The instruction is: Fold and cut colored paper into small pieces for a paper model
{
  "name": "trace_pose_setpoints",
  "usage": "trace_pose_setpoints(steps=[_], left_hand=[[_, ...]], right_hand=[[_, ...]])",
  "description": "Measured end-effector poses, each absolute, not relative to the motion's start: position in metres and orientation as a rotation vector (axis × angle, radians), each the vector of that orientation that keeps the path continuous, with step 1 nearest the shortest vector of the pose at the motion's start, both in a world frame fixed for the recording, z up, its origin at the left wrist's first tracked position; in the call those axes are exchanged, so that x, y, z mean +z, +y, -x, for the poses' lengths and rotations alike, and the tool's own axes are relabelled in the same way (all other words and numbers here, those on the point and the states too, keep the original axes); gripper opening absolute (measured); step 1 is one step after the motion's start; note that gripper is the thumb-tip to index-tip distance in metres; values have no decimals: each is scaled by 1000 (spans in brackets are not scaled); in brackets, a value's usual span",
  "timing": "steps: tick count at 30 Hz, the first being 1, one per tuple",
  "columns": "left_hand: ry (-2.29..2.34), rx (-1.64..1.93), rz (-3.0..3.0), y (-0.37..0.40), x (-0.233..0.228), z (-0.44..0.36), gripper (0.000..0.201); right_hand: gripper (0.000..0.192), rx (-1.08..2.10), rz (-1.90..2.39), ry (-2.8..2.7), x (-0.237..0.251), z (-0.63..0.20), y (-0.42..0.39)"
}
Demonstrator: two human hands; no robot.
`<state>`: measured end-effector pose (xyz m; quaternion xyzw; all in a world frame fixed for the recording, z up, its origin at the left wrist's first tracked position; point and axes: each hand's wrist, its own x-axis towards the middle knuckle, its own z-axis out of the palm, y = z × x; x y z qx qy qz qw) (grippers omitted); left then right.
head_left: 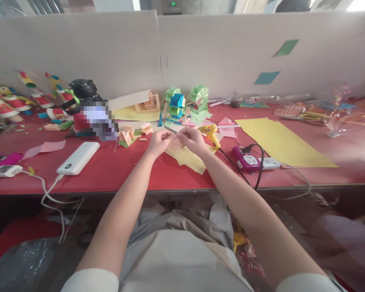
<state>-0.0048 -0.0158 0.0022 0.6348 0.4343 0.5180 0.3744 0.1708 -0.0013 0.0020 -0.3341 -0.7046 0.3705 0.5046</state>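
My left hand [159,142] and my right hand [193,140] meet over the middle of the red table, fingertips pinched close together. What they pinch is too small to make out; it may be a bit of paper. A thin grey pointed tool [170,129] shows just beyond the fingertips, and I cannot tell whether it is held or lying there. Below the hands lie yellow paper pieces [191,160]. A yellow glue gun [213,136] rests just right of my right hand. Folded peach paper pieces [127,136] are left of my left hand.
Green and blue folded-paper models [176,106] stand at the back near the partition [79,44]. A white power bank [79,159] lies left, a purple socket block [246,159] right with cords. Beyond it lies a yellow sheet [287,142]. A blurred person [346,243] is at far right.
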Motion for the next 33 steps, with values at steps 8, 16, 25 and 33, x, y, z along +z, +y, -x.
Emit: trace_pose_setpoints(steps=[8, 16, 25, 33], left_hand=[[1111, 1368, -1657, -18, 5, 6, 33], [1109, 1302, -1619, -14, 2, 5, 41], [1127, 1399, -1536, -12, -1, 8, 49], [1159, 1434, -1470, -7, -6, 10, 47]], right_hand=[[32, 874, 823, -1696, 3, -168, -3], [31, 864, 830, -1685, 1, -170, -1], [44, 936, 832, -1654, 3, -168, -3], [53, 778, 939, -1709, -2, -170, 3]])
